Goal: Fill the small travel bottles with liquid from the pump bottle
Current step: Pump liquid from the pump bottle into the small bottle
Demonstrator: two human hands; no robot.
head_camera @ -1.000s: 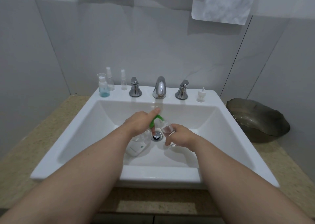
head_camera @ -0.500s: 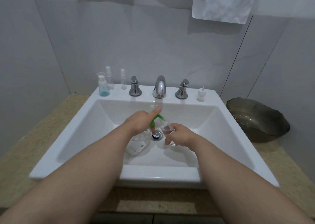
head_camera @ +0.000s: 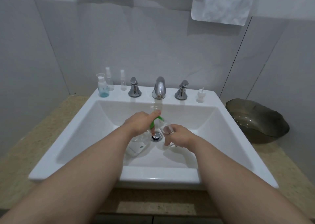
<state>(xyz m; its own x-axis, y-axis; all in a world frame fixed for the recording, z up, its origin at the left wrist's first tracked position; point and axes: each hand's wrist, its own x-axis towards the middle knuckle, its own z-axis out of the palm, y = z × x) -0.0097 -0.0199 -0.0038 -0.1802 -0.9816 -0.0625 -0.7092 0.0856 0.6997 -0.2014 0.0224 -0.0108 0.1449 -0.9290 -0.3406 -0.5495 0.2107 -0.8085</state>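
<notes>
1. Nothing shifts noticeably against half a second ago: both hands stay low in the sink (head_camera: 76,148), centre of frame, over the drain (head_camera: 156,136).
2. Left hand (head_camera: 138,124) grips the pump bottle (head_camera: 137,144), which is tilted in the basin. Index finger lies along the green pump head (head_camera: 156,121).
3. Right hand (head_camera: 181,136) curls round the small travel bottle (head_camera: 167,130), its mouth just beside the nozzle.
4. Judgement: pumping is under way. Fill level unreadable, since bottle and liquid are both clear.
5. Upper left, on the ledge: a bottle with blue liquid (head_camera: 102,88) and two clear spray bottles (head_camera: 109,81). A white cap (head_camera: 200,95) sits right of the faucet (head_camera: 159,87). A dark bowl (head_camera: 257,119) sits far right.
6. Nothing blocks the nozzle. Risk: a missed squirt goes down the drain.
</notes>
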